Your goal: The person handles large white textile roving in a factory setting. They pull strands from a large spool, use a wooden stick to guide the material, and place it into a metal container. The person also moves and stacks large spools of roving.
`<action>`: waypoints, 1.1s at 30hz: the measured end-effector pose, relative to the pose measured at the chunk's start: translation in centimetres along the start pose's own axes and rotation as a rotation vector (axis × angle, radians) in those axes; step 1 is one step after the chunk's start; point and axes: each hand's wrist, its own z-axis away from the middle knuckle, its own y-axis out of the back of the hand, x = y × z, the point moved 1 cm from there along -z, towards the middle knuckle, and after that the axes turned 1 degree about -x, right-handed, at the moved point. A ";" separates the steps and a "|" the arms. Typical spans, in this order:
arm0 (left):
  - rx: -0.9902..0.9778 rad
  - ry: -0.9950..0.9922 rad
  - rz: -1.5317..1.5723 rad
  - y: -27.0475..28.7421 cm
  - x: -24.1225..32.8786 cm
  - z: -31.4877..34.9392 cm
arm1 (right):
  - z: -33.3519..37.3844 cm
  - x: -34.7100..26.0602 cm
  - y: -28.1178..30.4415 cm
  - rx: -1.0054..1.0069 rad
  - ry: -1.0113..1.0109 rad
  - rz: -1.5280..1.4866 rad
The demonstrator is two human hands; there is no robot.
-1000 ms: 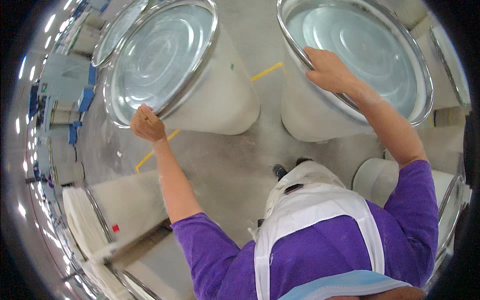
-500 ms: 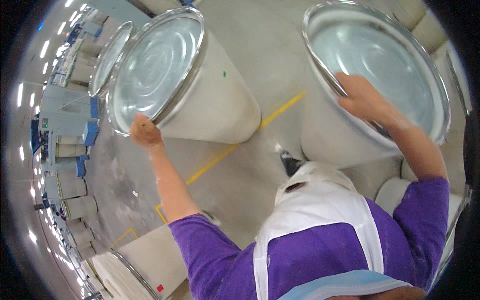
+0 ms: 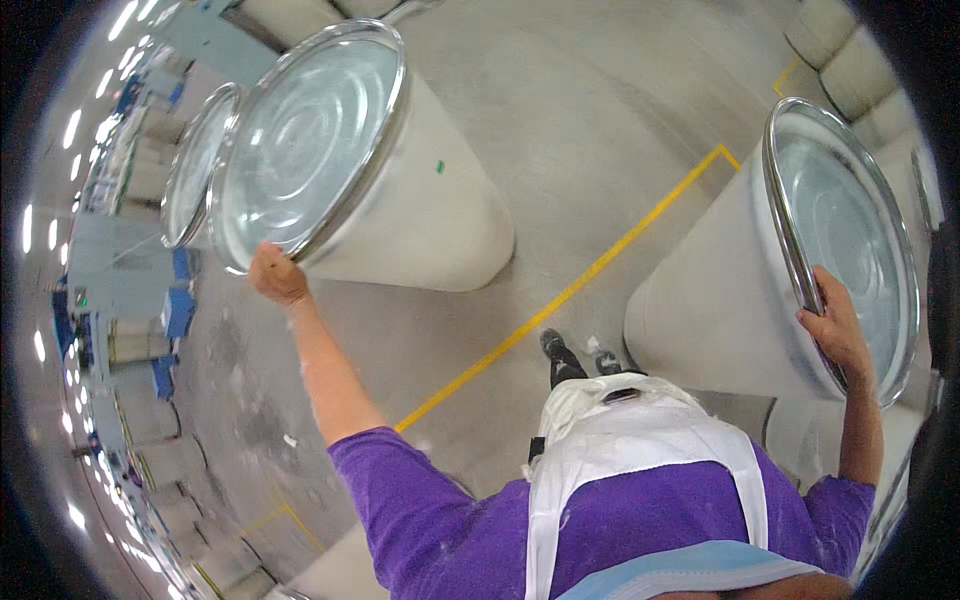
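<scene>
head-worn fisheye | faces downward | wearer's torso (image 3: 640, 510) close below | floor (image 3: 570, 130) farther

Purple short-sleeved shirt (image 3: 650, 510), flecked with white; overlaid by a white bib apron (image 3: 650, 435) with shoulder straps (image 3: 543, 540). Dark trousers (image 3: 566, 373), dark shoes (image 3: 552, 344) and a pale-blue, white-edged face mask (image 3: 690, 566) are worn.

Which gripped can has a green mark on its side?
The left white can, gripped by the left hand: its wall shows a green mark. The right can, in the right hand, shows none.
</scene>
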 end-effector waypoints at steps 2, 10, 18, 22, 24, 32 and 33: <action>-0.015 0.019 0.042 -2.4 -2.3 -0.7 | 0.5 -1.7 -1.7 0.040 -0.056 -0.025; 0.038 0.026 0.063 -7.4 -6.1 -1.9 | 0.3 -7.7 -11.5 0.259 -0.115 -0.070; 0.143 0.069 0.223 -7.4 -5.7 -1.0 | 4.4 -12.7 -16.7 0.401 -0.309 -0.067; 0.188 0.024 0.231 -7.8 -5.8 -1.4 | 5.2 -14.5 -18.0 0.401 -0.289 -0.074; 0.233 -0.054 0.240 -7.8 -5.9 -1.6 | 4.7 -15.7 -18.7 0.364 -0.246 -0.069; 0.190 0.005 0.309 -7.8 -6.4 -1.3 | 0.4 -19.7 -19.0 0.268 0.040 0.052; 0.194 -0.013 0.289 -7.9 -6.5 -1.3 | 0.3 -19.9 -18.8 0.216 0.045 0.085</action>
